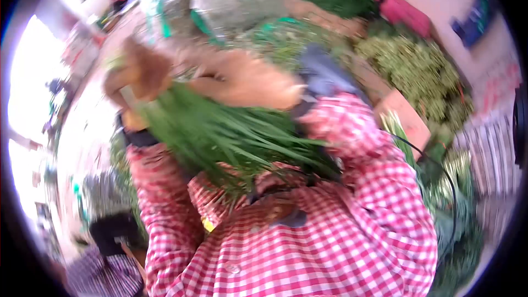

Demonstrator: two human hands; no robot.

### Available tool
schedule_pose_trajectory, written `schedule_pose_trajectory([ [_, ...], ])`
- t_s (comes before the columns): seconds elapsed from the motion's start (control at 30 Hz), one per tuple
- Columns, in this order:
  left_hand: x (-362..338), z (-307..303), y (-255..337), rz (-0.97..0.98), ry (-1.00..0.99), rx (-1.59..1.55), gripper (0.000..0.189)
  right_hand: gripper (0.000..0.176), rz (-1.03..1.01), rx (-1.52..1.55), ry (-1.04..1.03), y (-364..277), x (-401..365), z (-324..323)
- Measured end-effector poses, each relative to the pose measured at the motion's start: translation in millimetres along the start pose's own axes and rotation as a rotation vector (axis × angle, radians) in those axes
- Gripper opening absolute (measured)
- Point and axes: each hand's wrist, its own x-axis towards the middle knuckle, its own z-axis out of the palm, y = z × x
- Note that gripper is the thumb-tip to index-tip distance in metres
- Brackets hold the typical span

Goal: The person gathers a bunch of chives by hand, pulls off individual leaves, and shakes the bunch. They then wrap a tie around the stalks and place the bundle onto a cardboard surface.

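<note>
- Your left hand (137,74), motion-blurred, appears closed around the left end of the bundle of long, thin green leaves (220,126).
- The bundle slants down to the right from that hand, in front of your chest; its loose leaves fan out towards your right forearm, in its red-and-white checked cotton sleeve (385,170). The step in hand looks like handling this bundle in the air; from here, a move would call for a firm left grip and support for the loose leaves.
- Your right hand (247,80) is beside the bundle's upper edge, reaching towards your left hand; blur hides whether its fingers are open or gripping.
- Farther right lies a heap of pale green, stalky plants (412,71), well apart from both hands.
</note>
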Motion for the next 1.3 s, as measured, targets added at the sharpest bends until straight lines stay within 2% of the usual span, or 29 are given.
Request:
schedule_pose_trajectory([
  [0.03,0,-8,5,-0.013,-0.013,0.003,0.011,0.029,0.055,0.016,0.077,11,-8,17],
  [0.13,-8,-23,33,-0.039,-0.020,0.058,0.009,0.022,0.055,0.153,0.240,44,-54,38],
  [0.17,-15,-25,43,-0.052,-0.003,0.098,0.009,0.023,0.063,-0.040,0.183,66,-65,44],
  [0.2,-23,-18,49,-0.053,0.155,0.190,0.013,0.023,0.071,-0.223,0.120,85,-75,53],
  [0.27,-28,-11,63,-0.164,0.373,0.358,0.011,0.035,0.212,-0.367,0.197,102,-86,59],
  [0.33,-15,6,49,-0.128,0.599,0.705,0.010,0.054,0.332,-0.516,0.254,113,-91,55],
  [0.37,-10,18,42,-0.110,0.716,0.887,0.011,0.083,0.177,-0.120,0.300,63,-76,34],
  [0.4,-9,25,31,-0.120,0.575,1.082,0.012,0.109,0.022,0.156,0.209,44,-63,30],
  [0.43,-6,48,14,-0.123,0.603,1.158,0.012,0.130,-0.098,0.084,0.186,29,-51,36],
  [0.47,0,76,-3,-0.122,0.630,1.231,0.011,0.141,-0.224,-0.045,0.223,22,-37,46],
  [0.5,5,91,-10,-0.011,0.488,1.339,0.012,0.146,-0.206,-0.082,0.263,15,-27,54],
  [0.53,4,98,-14,0.078,0.493,1.258,0.015,0.146,-0.186,-0.146,0.265,12,-20,56],
  [0.57,-3,92,-8,0.179,0.523,1.222,0.018,0.145,-0.258,-0.142,0.320,10,-20,50],
  [0.63,-11,92,9,0.209,0.611,0.815,0.024,0.138,-0.291,-0.190,0.343,11,-30,32],
  [0.67,-11,96,14,0.134,0.650,0.455,0.027,0.132,-0.254,-0.234,0.316,12,-39,22],
  [0.7,-19,83,6,0.197,0.940,0.896,0.038,0.128,-0.220,-0.277,0.289,11,-48,12],
  [0.73,-17,87,3,0.117,0.618,1.485,0.038,0.117,-0.050,-0.214,0.246,6,-57,6],
  [0.77,-16,91,0,0.234,0.288,2.005,0.039,0.108,0.115,-0.142,0.205,-3,-67,5],
  [0.83,-2,88,-9,0.422,-0.021,2.011,0.036,0.083,0.266,-0.217,0.154,-10,-86,-4],
  [0.87,-2,88,-22,0.369,0.056,1.838,0.033,0.067,0.252,-0.366,0.140,-9,-94,-17],
  [0.93,-5,78,-65,0.200,0.375,1.320,0.029,0.039,0.209,-0.650,0.110,-4,-110,-52],
  [0.97,-4,72,-79,0.156,0.468,1.102,0.028,0.030,0.187,-0.792,0.091,-4,-122,-71],
  [1.0,-3,74,-90,0.179,0.578,0.924,0.026,0.029,0.162,-0.933,0.071,-6,-136,-89],
  [1.03,-10,22,-85,0.090,0.654,0.048,0.016,0.019,0.374,-0.883,-0.076,-36,-143,-119],
  [1.1,-15,-12,-77,-0.068,0.706,-0.557,0.008,0.026,0.733,-0.854,-0.158,-74,-172,-163],
  [1.13,-17,-30,-73,-0.134,0.782,-0.852,0.006,0.026,0.880,-0.877,-0.094,-74,-192,-172],
  [1.2,-40,-59,-88,-0.338,0.497,-1.077,0.008,0.026,1.040,-1.285,-0.012,-63,-240,-184],
  [1.23,-54,-69,-102,-0.412,0.467,-1.094,0.018,0.026,1.203,-1.286,-0.003,-50,-266,-191],
  [1.3,-86,-74,-133,-0.465,0.661,-0.646,0.028,0.027,1.487,-1.120,0.067,-36,-294,-192],
])
